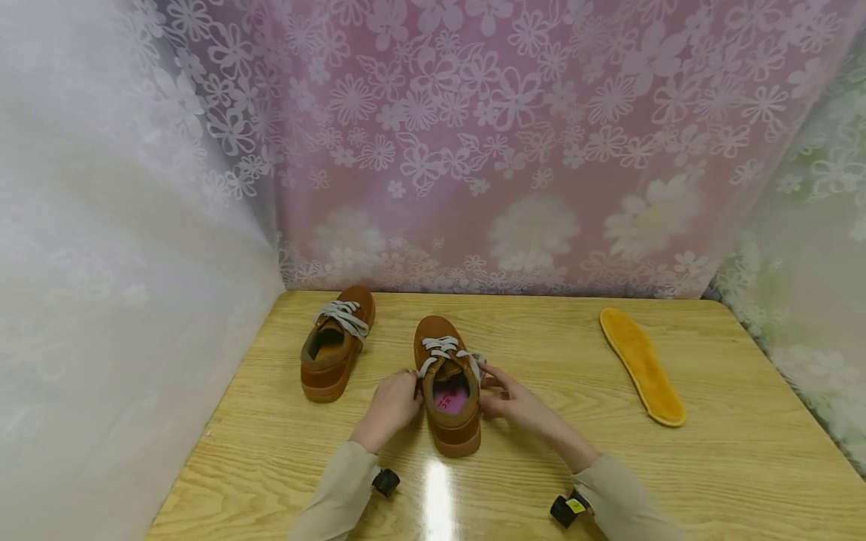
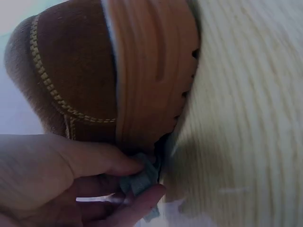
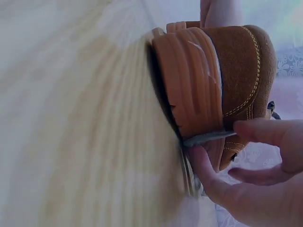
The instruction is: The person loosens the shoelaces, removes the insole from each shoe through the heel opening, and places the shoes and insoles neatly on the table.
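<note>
A brown suede shoe (image 1: 457, 436) stands upright on the table, toe pointing away, with loosened pale laces (image 1: 441, 346) and a pink insole (image 1: 451, 398) visible inside. At its left side is my left hand (image 1: 392, 406), pinching a greyish shoelace (image 2: 142, 180) between thumb and fingers beside the sole. My right hand (image 1: 517, 406) is at the opposite side. There, thumb and forefinger hold the other shoelace end (image 3: 208, 137), which lies across the sole's edge. The remaining right fingers are bent and partly spread.
A matching brown shoe (image 1: 331, 379) with white laces and a yellowish lining stands at the left. On the right lies a fuzzy orange-yellow insole (image 1: 639, 364). Flowered curtains (image 1: 473, 150) hang behind and at both sides of the wooden table (image 1: 541, 330).
</note>
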Action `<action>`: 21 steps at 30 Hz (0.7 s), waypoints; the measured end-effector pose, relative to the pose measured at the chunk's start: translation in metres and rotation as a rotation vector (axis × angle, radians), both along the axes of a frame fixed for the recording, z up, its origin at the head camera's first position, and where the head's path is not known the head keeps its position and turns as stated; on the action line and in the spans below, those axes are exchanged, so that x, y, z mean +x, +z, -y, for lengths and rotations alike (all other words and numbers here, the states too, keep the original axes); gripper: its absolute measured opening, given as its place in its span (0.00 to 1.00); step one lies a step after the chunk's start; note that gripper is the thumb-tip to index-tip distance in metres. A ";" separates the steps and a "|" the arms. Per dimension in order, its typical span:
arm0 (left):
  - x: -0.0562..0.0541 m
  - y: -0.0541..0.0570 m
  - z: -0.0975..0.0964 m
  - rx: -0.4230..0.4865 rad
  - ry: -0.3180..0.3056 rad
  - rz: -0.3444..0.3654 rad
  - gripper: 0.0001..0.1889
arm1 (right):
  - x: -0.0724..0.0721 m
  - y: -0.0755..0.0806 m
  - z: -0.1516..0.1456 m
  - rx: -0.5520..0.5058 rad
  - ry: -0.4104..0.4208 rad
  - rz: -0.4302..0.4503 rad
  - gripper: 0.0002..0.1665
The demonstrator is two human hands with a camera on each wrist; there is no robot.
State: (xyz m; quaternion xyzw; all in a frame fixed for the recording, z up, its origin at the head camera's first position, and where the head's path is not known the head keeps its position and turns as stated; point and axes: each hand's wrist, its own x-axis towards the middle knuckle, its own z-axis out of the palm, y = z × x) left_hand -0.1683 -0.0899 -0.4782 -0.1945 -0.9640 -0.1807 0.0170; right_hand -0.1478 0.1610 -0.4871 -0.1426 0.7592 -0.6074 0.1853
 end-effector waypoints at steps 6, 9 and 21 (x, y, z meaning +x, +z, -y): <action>0.003 -0.001 0.004 0.102 0.063 -0.008 0.03 | -0.011 0.000 0.007 0.022 -0.091 -0.009 0.43; 0.006 -0.003 0.003 0.185 0.098 -0.017 0.02 | -0.016 -0.002 0.010 0.032 -0.121 -0.027 0.40; 0.017 0.004 0.002 0.501 0.174 -0.074 0.03 | -0.014 0.008 0.018 0.086 -0.332 -0.235 0.14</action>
